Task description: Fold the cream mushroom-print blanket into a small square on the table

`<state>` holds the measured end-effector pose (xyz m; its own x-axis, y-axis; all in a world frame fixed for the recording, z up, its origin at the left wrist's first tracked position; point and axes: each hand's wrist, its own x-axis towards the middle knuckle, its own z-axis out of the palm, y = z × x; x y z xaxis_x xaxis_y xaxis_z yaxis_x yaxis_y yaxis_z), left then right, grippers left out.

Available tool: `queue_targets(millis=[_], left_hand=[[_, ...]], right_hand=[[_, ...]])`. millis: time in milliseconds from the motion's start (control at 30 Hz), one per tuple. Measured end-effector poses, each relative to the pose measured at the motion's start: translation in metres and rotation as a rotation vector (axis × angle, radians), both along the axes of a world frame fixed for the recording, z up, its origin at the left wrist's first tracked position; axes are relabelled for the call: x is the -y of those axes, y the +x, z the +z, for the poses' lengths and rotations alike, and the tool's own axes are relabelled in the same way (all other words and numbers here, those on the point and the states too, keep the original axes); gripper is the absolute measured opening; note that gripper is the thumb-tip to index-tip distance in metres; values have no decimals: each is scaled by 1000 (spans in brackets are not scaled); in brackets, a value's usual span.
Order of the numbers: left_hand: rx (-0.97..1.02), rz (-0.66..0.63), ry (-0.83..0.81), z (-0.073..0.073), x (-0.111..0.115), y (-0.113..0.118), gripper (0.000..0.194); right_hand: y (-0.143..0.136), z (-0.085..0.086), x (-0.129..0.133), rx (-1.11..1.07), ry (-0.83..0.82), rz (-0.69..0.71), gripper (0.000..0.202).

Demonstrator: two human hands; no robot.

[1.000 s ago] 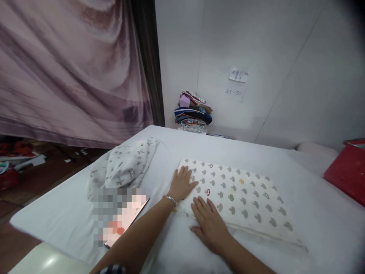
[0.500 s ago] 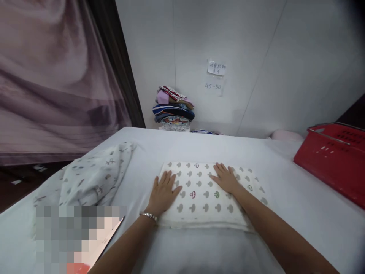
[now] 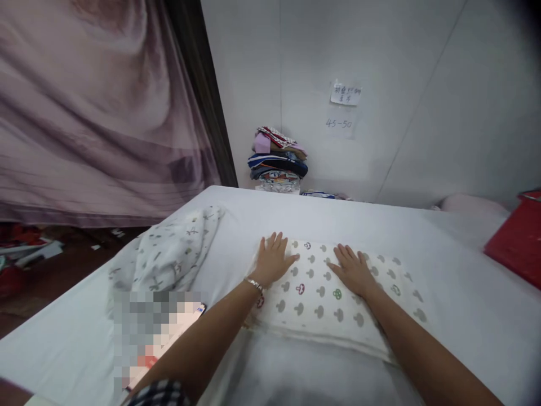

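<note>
A cream cloth with a mushroom print (image 3: 319, 293) lies folded flat on the white-covered table (image 3: 372, 220). My left hand (image 3: 274, 260) rests palm down on its far left part, fingers spread, a silvery bracelet at the wrist. On the upper middle of the cloth lies my right hand (image 3: 354, 270), also flat with its fingers apart. Neither hand grips anything. The cloth's near edge shows layers, and its right part passes partly under my right forearm.
A crumpled patterned white cloth (image 3: 173, 248) lies on the left, with a phone (image 3: 173, 338), partly pixelated, near my left forearm. Folded clothes (image 3: 278, 160) are stacked beyond the table. At the right edge stands a red basket (image 3: 518, 242). A pink curtain (image 3: 97, 113) hangs at left.
My left hand has moved from the cloth's left side up toward its far left corner. My right hand stays on the cloth. The view has turned left, shifting everything rightward.
</note>
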<state>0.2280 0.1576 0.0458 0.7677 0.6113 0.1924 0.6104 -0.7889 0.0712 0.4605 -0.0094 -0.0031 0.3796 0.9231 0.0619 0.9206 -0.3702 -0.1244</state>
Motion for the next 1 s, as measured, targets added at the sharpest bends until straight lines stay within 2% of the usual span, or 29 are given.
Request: queue_targets(millis=[100,233,300,433,567,667,733,900,1000], left_hand=[[-20,44,-57,-15,-13,8,70],[2,48,-50,-31,-20,5,69],[11,55,-64,-28,-21,4,64],[41,116,-142,-10,-32,14,49],[39,35,-143,4,-51,29,37],[-4,-22,-162,2,-61,34,29],[23,-51,-147,-2,-64,35,25],[168,-178,-128,-9,-68,30,13],[155,-208,-173,-9,-72,28,14]], right_hand=[[0,1,0,-8,-21,5,71],[-3,5,0,-42,-61,-2,72],[-4,7,1,-50,-63,-7,72],[-1,16,-3,-135,-57,-9,67],[7,34,-20,-171,7,-19,53],[13,44,-35,-154,2,11,44],[15,45,-41,-159,-7,29,41],[16,35,-42,-134,84,53,34],[16,31,-40,-142,99,58,30]])
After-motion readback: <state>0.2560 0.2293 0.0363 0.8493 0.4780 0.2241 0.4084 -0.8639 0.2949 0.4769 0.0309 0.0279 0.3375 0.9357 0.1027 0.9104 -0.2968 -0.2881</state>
